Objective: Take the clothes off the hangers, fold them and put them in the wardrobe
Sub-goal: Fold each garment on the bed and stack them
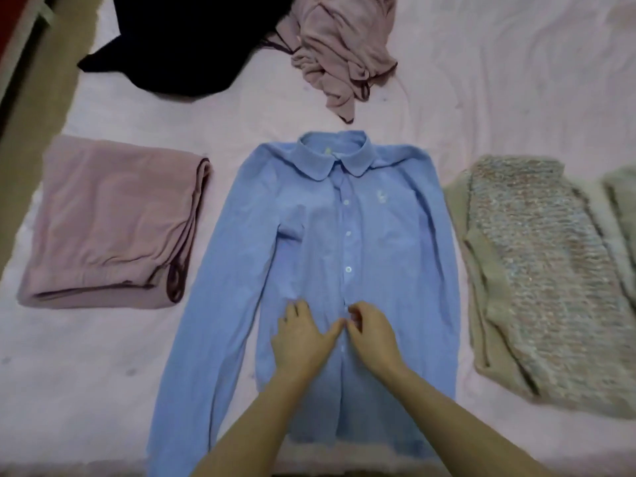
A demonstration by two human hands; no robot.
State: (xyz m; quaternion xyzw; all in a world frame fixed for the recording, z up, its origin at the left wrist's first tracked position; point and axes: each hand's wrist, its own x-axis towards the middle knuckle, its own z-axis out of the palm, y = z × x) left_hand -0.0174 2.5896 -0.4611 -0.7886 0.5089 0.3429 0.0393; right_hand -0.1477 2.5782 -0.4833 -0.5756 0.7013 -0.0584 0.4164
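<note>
A long-sleeved light blue button-up shirt with a rounded collar (320, 256) lies flat and face up on a bed covered by a pale pink sheet (481, 80), collar away from the person and both sleeves running down along its sides. Both bare forearms reach in from the lower edge and meet over the lower part of the shirt's button placket. The left hand (303, 335) lies palm down on the cloth just left of the placket, fingers straight and spread, its grip released and pressing the fabric flat. The right hand (370, 333) sits just right of the placket, fingers curled inward, its grip pinching the shirt's front edge at a button; the thumbs of the two hands nearly touch.

To the left of the shirt, near but apart, rests a folded mauve-pink garment with dark trim (113, 225). To the right lies a folded beige knitted sweater with a speckled multicolour panel (540, 270), with the edge of another pale folded piece beyond it. Further up the bed, a crumpled dusty-pink garment (344, 53) lies beside a black garment (186, 39), both unfolded.
</note>
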